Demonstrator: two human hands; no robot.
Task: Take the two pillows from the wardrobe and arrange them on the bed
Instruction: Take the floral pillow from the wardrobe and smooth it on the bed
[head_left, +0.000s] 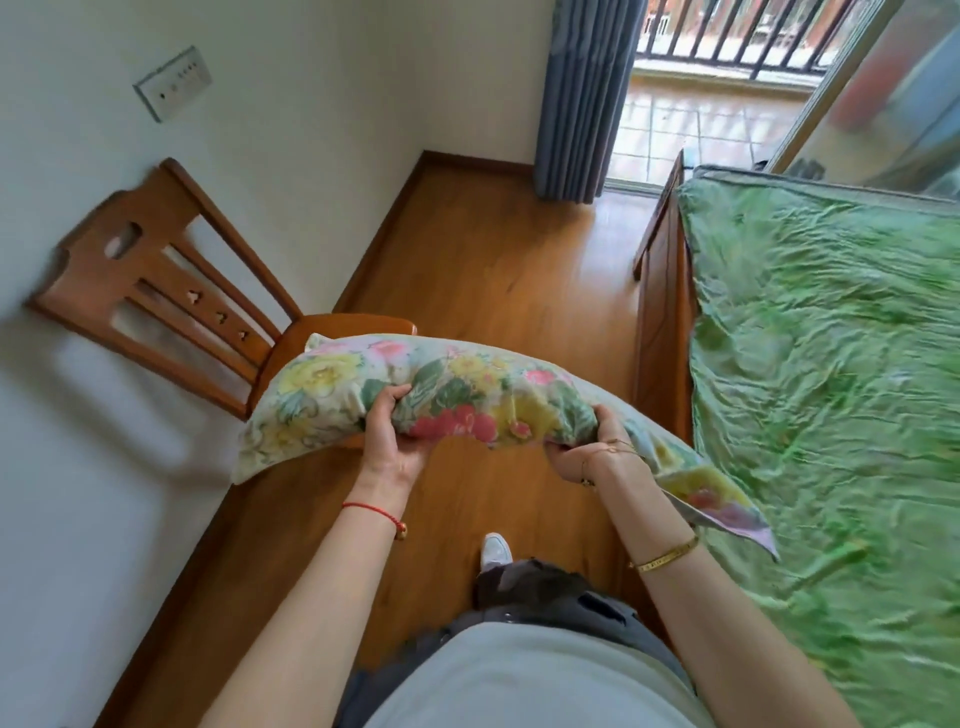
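A floral pillow (467, 387) with pink, yellow and green flowers hangs in the air in front of me, sagging at both ends. My left hand (387, 434) grips its near edge left of the middle. My right hand (592, 439) grips the same edge further right. The pillow's right corner droops over the near side of the bed (831, 364), which lies to my right under a wrinkled green sheet. Only this one pillow is in view, and no wardrobe is in view.
A wooden chair (171, 291) stands against the white wall on the left, its seat partly behind the pillow. Wooden floor (493, 249) runs ahead between chair and bed frame. A blue-grey curtain (582, 98) and an open balcony door lie at the far end.
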